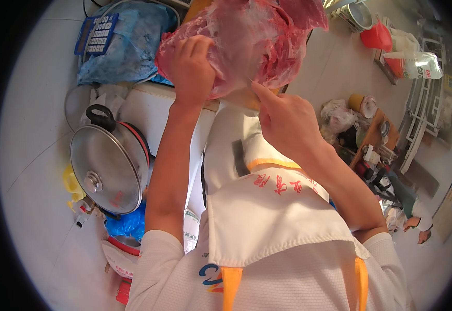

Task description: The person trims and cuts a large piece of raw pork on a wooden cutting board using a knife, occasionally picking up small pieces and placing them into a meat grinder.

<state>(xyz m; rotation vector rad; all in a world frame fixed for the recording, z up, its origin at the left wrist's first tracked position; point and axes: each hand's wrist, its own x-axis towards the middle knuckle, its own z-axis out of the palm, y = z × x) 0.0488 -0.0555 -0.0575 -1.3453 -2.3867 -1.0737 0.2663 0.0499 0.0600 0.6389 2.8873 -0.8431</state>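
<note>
A large slab of raw pink-red meat (pixel 239 41) with pale fat and membrane lies across a wooden board (pixel 285 89) at the top of the view. My left hand (pixel 192 67) presses onto its left part, fingers curled over the surface and gripping it. At the lower edge of the meat is my right hand (pixel 288 116), closed, with the index finger stretched forward. It appears to hold a knife, whose blurred blade meets the meat; the handle is hidden in the palm.
To the left are a blue calculator (pixel 97 35) on a blue plastic-wrapped bundle (pixel 127 49) and a lidded steel pot (pixel 107 168). At right stand a cluttered wooden table (pixel 379 127), a red bag (pixel 376 36) and a metal rack (pixel 425 109). Another person (pixel 417 215) is at the far right.
</note>
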